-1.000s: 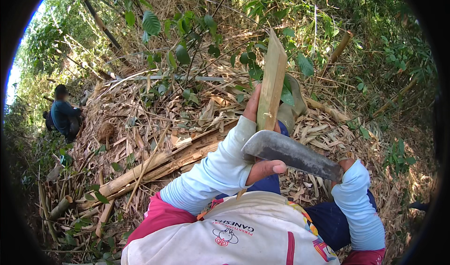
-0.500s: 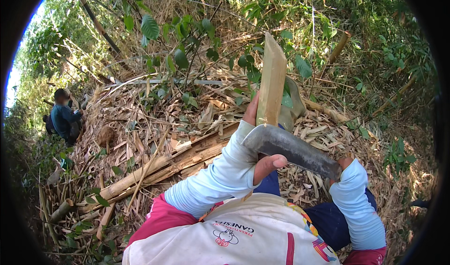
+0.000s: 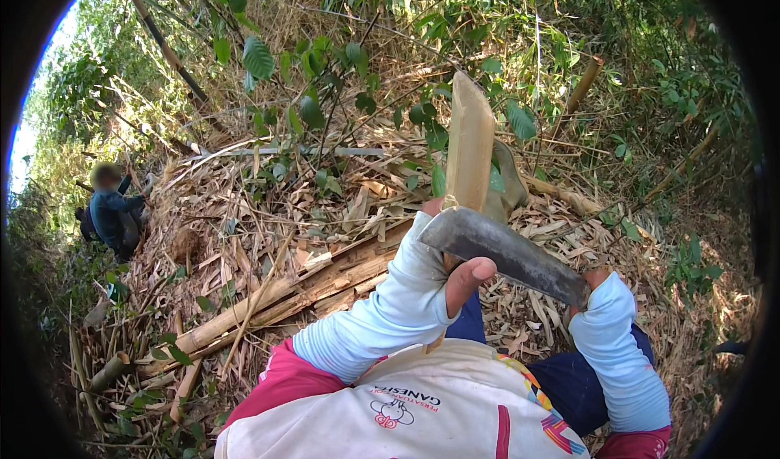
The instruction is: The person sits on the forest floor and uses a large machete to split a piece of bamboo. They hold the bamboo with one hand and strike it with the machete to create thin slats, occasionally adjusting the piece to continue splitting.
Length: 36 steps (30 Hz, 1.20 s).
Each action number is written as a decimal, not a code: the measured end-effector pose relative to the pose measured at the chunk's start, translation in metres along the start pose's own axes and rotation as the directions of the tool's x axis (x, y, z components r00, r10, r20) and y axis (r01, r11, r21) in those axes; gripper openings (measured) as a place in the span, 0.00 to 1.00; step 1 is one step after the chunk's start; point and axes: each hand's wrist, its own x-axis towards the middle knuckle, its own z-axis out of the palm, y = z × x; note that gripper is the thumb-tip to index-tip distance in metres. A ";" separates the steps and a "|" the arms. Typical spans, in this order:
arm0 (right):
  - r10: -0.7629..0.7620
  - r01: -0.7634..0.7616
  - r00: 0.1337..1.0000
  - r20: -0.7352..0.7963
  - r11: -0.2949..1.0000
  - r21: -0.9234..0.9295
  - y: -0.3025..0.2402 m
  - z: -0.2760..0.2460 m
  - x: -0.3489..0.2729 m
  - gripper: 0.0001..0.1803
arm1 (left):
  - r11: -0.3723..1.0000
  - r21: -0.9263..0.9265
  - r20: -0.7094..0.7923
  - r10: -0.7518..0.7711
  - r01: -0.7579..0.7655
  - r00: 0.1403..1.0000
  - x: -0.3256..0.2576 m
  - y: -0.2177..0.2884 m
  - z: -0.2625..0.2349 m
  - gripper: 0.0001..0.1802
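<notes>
Fingers (image 3: 470,274) round flat pale bamboo slat (image 3: 470,146), curved dull-steel blade (image 3: 508,252) across.

In my left hand (image 3: 455,276), a split bamboo slat (image 3: 470,146) shows pale, dry, fibrous wood, matt and rough along its grain. The machete blade (image 3: 508,252) gripped by my right hand (image 3: 591,284) is dull grey metal, worn and unpolished. My 2 sleeves (image 3: 382,321) are soft knitted cloth. Brittle, papery bamboo husks (image 3: 268,240) litter the slope.

Dappled daylight, dark fisheye rim
</notes>
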 end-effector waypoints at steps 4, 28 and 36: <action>0.000 0.000 1.000 0.010 1.000 -0.014 -0.001 -0.001 0.002 0.26 | 0.999 0.040 -0.025 -0.006 0.007 1.000 0.002 -0.001 0.000 0.28; 0.021 -0.008 0.993 0.117 0.994 -0.107 -0.015 -0.016 -0.002 0.22 | 0.989 -0.015 0.148 -0.142 0.145 0.979 -0.009 0.023 -0.015 0.48; -0.023 0.024 0.999 0.025 0.998 -0.058 -0.008 -0.016 -0.006 0.23 | 0.988 0.143 0.147 -0.076 0.055 0.986 -0.011 0.010 -0.014 0.50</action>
